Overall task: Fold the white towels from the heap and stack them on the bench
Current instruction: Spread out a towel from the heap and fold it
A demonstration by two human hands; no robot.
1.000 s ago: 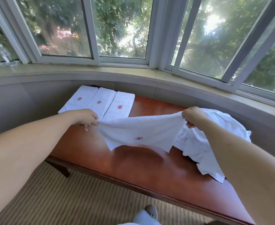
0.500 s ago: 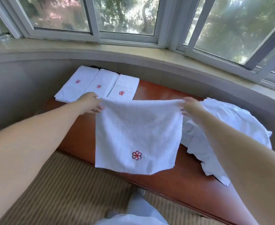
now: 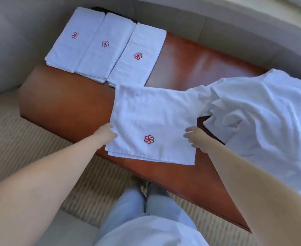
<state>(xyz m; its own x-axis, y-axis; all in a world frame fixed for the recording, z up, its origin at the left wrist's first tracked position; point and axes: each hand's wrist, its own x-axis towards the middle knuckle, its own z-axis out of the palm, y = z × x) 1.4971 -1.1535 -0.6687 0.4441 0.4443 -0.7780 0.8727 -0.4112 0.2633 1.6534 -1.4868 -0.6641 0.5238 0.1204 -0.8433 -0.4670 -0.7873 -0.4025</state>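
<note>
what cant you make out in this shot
- Head view, heap: how many towels it holds; folds hide them, and the right edge cuts it off.
- Left hand: its fingers are blurred at the towel edge, so the grip is unclear.
- Folded stacks: layer count too small to tell.
- Bench: legs hidden under the top.

Both forearms bare, no sleeves in view, no watch or rings visible. Left hand (image 3: pixel 107 134) and right hand (image 3: pixel 196 139) ungloved. Loose pale blue trousers (image 3: pixel 142 203) on both legs, plain white fabric top (image 3: pixel 149 231) at bottom edge, no markings
</note>
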